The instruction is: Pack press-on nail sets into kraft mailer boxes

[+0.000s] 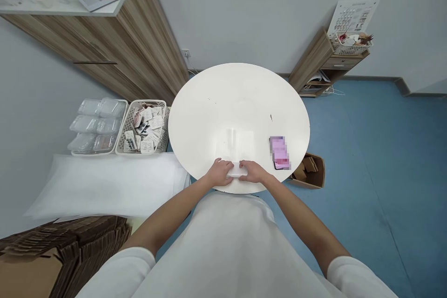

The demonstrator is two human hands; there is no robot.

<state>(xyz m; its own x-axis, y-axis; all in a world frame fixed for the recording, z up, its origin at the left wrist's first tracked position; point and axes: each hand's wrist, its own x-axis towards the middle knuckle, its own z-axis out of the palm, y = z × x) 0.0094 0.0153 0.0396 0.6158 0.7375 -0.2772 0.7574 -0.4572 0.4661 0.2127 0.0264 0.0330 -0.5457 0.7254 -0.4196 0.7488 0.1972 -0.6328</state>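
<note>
At the near edge of the round white table [240,98], a small white oblong bundle [237,170] lies between my two hands. It looks like something wrapped in thin white sheet, but its contents are hidden. My left hand [220,172] grips its left end, fingers curled around it. The right end is held the same way by my right hand [253,171], thumb towards me. A phone [279,152], its screen blurred in pink, rests on the table to the right of my right hand.
Left of the table are stacked white foam sheets [111,186], a basket of cards [165,125] and a basket of clear plastic boxes [94,123]. Folded cardboard [77,247] stands at lower left. An open carton [316,174] sits on the floor at right, below a wooden cabinet [310,60].
</note>
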